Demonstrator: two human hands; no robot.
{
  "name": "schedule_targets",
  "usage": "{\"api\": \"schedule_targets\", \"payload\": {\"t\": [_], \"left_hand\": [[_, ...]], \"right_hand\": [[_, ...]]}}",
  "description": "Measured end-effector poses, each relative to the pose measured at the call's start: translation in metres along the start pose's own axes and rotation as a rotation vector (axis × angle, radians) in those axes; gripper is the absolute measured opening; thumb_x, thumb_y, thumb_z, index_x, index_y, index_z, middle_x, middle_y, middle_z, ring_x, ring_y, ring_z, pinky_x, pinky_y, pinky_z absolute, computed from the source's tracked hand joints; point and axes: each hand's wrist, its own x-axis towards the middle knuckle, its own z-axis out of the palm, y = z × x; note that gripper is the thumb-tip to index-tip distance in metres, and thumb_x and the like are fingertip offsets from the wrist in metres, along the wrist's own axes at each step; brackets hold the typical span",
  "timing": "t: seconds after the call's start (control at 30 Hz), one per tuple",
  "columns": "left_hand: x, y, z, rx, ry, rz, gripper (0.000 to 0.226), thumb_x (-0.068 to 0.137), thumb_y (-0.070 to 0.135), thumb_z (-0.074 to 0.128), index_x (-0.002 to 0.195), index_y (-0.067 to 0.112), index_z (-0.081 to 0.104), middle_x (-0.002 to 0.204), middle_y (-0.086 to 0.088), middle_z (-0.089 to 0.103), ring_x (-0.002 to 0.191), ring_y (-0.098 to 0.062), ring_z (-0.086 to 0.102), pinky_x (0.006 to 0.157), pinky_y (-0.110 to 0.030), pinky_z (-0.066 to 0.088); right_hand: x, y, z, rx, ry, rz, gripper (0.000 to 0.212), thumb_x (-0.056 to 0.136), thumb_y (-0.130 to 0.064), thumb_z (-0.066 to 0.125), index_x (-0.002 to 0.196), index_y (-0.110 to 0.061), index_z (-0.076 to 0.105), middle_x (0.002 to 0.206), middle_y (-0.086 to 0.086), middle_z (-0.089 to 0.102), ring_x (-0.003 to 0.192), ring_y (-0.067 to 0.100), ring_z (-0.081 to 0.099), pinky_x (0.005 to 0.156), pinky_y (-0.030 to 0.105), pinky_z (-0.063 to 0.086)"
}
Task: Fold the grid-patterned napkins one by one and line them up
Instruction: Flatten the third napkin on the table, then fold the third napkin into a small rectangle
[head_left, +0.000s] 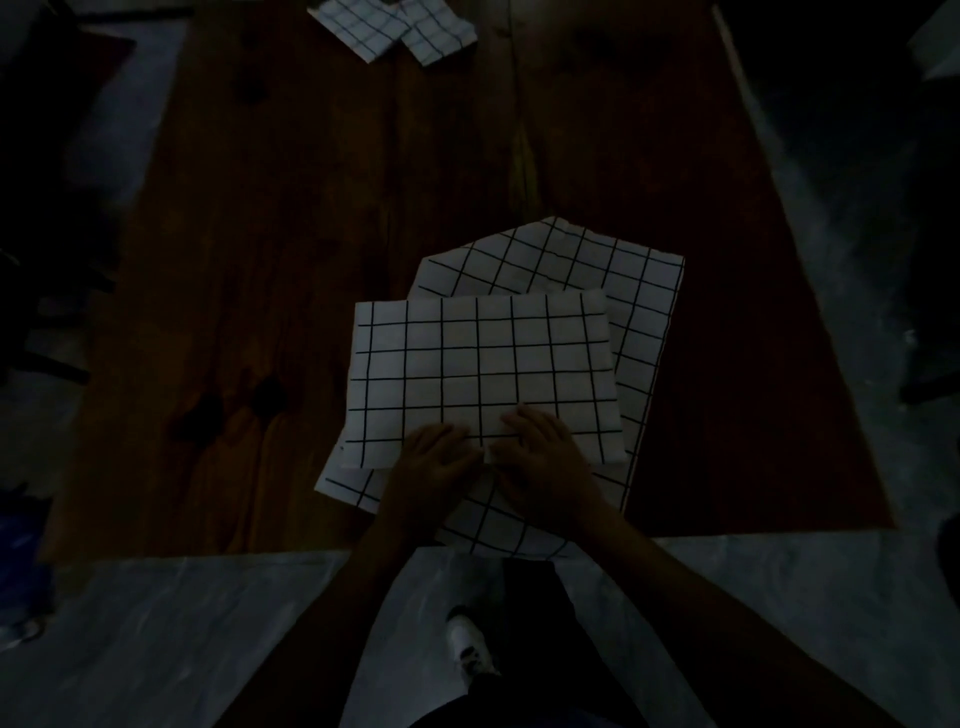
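No text, label, brand, number or sign can be read anywhere in this dim view.

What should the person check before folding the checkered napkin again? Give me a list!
1. Both hands on the top napkin: ok, left hand and right hand rest at its near edge.
2. Top napkin lies flat: ok.
3. Its edges line up: cannot tell, too dark.
4. Napkin underneath stays out of the fold: not ok, it lies askew right below.
5. Room beside the folded napkins at the table's far end: ok.
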Motion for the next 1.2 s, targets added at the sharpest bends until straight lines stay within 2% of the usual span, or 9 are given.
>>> {"api": "schedule_targets", "payload": {"t": [0.17, 0.33, 0.43, 0.6, 0.77, 0.87, 1.0, 1.07, 1.2], "left_hand": [[0.006, 0.004, -0.007, -0.002, 0.059, 0.076, 0.02, 0.085, 0.025, 0.05, 0.1, 0.013, 0.051, 0.094, -0.013, 0.068, 0.1, -0.025, 0.047, 0.089, -0.035, 0.035], [0.019, -0.001, -0.024, 0.001, 0.023, 0.093, 0.02, 0.087, 0.022, 0.051, 0.097, 0.008, 0.06, 0.093, -0.011, 0.065, 0.094, -0.024, 0.051, 0.087, -0.033, 0.036], [0.027, -0.006, -0.044, 0.071, -0.005, 0.068, 0.023, 0.086, 0.02, 0.048, 0.093, 0.009, 0.067, 0.09, -0.008, 0.067, 0.088, -0.026, 0.059, 0.089, -0.038, 0.037], [0.057, 0.0, -0.099, 0.099, 0.047, -0.008, 0.021, 0.078, 0.015, 0.053, 0.09, 0.009, 0.069, 0.083, -0.007, 0.069, 0.081, -0.026, 0.066, 0.087, -0.048, 0.048], [0.093, -0.001, -0.16, 0.127, 0.23, 0.022, 0.02, 0.079, 0.013, 0.049, 0.079, 0.01, 0.069, 0.08, -0.007, 0.067, 0.079, -0.027, 0.062, 0.088, -0.046, 0.045], [0.111, -0.004, -0.193, 0.219, 0.329, -0.041, 0.017, 0.079, 0.01, 0.06, 0.092, 0.007, 0.069, 0.094, -0.011, 0.067, 0.096, -0.031, 0.059, 0.098, -0.048, 0.035], [0.127, 0.002, -0.233, 0.259, 0.458, -0.155, 0.028, 0.082, 0.02, 0.054, 0.107, 0.009, 0.063, 0.108, -0.012, 0.063, 0.113, -0.029, 0.051, 0.106, -0.046, 0.024], [0.13, 0.009, -0.247, 0.211, 0.504, -0.199, 0.027, 0.082, 0.018, 0.058, 0.107, 0.008, 0.06, 0.109, -0.013, 0.06, 0.112, -0.03, 0.051, 0.103, -0.045, 0.028], [0.126, 0.022, -0.26, 0.036, 0.51, -0.237, 0.03, 0.091, 0.026, 0.039, 0.099, 0.008, 0.061, 0.095, -0.008, 0.062, 0.094, -0.024, 0.057, 0.09, -0.034, 0.036]], "right_hand": [[-0.004, -0.002, 0.009, -0.011, 0.074, -0.002, 0.024, 0.087, -0.037, 0.054, 0.098, -0.018, 0.065, 0.119, 0.011, 0.062, 0.118, 0.031, 0.052, 0.102, 0.044, 0.035], [0.015, -0.011, -0.005, -0.038, 0.172, 0.007, 0.026, 0.086, -0.032, 0.05, 0.088, -0.015, 0.07, 0.094, 0.005, 0.069, 0.096, 0.028, 0.061, 0.09, 0.037, 0.036], [0.032, -0.016, -0.031, -0.046, 0.212, 0.02, 0.023, 0.085, -0.029, 0.05, 0.081, -0.014, 0.067, 0.079, 0.003, 0.066, 0.081, 0.022, 0.056, 0.082, 0.032, 0.034], [0.055, -0.036, -0.089, -0.074, 0.11, -0.055, 0.033, 0.085, -0.034, 0.043, 0.078, -0.014, 0.068, 0.072, 0.003, 0.067, 0.065, 0.022, 0.063, 0.067, 0.03, 0.048], [0.093, -0.053, -0.153, 0.116, 0.022, 0.004, 0.028, 0.092, -0.024, 0.051, 0.077, -0.005, 0.064, 0.074, 0.011, 0.065, 0.065, 0.028, 0.06, 0.058, 0.028, 0.045], [0.113, -0.066, -0.193, 0.279, -0.129, 0.111, 0.021, 0.092, -0.026, 0.057, 0.083, -0.009, 0.065, 0.079, 0.006, 0.066, 0.073, 0.021, 0.059, 0.064, 0.029, 0.047], [0.127, -0.085, -0.234, 0.404, -0.179, 0.101, 0.022, 0.091, -0.029, 0.062, 0.08, -0.01, 0.066, 0.076, 0.0, 0.065, 0.067, 0.008, 0.057, 0.062, 0.024, 0.045], [0.13, -0.093, -0.249, 0.438, -0.141, 0.099, 0.029, 0.089, -0.027, 0.064, 0.064, -0.012, 0.06, 0.062, -0.002, 0.057, 0.055, 0.0, 0.049, 0.054, 0.017, 0.04], [0.134, -0.103, -0.269, 0.524, -0.042, 0.083, 0.031, 0.087, -0.022, 0.068, 0.059, -0.011, 0.057, 0.059, 0.004, 0.055, 0.056, 0.007, 0.049, 0.055, 0.023, 0.042]]}}
